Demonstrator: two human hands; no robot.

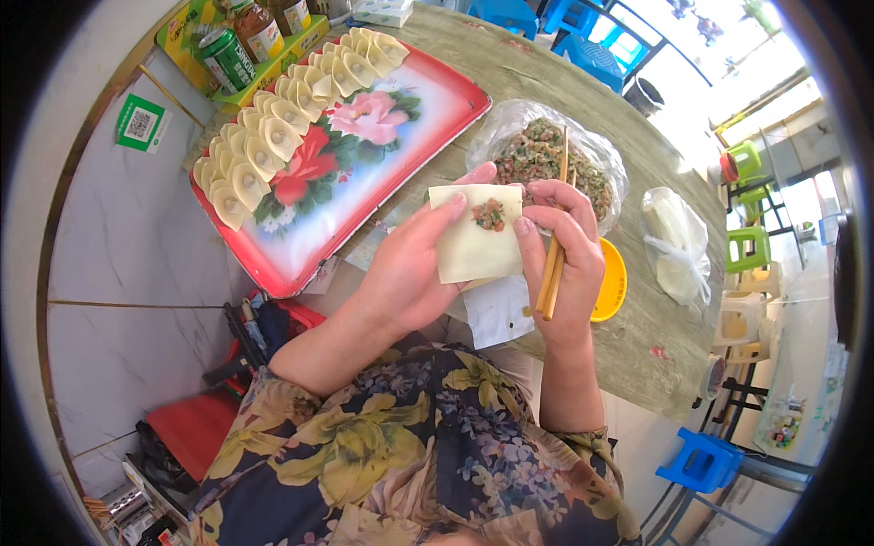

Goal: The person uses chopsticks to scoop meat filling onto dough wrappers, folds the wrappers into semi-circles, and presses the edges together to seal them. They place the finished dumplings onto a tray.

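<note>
A square wonton wrapper [476,254] lies flat across my left hand [416,252], the thumb pressing on its upper left. A small dab of minced meat filling with green bits [489,215] sits on the wrapper's upper right part. My right hand [572,235] grips a pair of wooden chopsticks [554,273] while its thumb and a finger touch the wrapper's right edge. Behind the hands, a clear plastic bag [610,155] holds a mass of the same filling [539,153]. Folded wontons [263,160] stand in overlapping rows along the far-left side of a red-rimmed floral tray [403,181].
Right of my right hand is a yellow bowl [610,283], partly hidden. A tied plastic bag with pale contents [676,246] lies on the table [655,327]. A green can [227,60] and sauce bottles [258,31] stand behind the tray. White paper [498,317] is below the wrapper.
</note>
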